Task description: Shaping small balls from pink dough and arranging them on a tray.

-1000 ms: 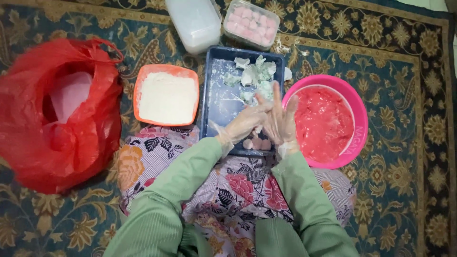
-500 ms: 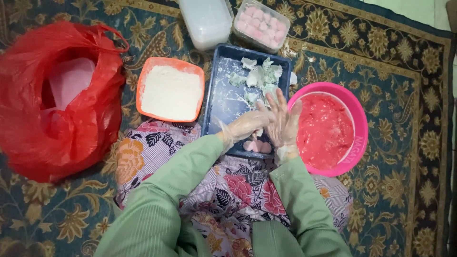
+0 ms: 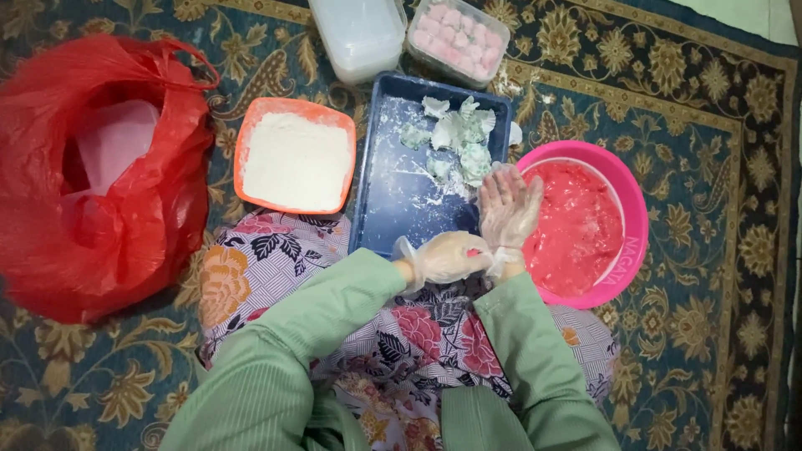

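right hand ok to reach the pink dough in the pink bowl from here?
Probably yes. The right hand hovers open at the pink bowl rim, with the dough right beside it and nothing between them. The left hand stays clear.

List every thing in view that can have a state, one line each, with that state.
Red plastic bag: open, crumpled.
Orange tub: uncovered, filled with white flour.
Blue tray: flour-dusted, wrapped pieces at the far end.
Pink bowl: holding red dough.
Clear box of pink pieces: lidless, full.
White container: closed.
Left hand: gloved, curled around a pink bit.
Right hand: gloved, fingers spread flat.
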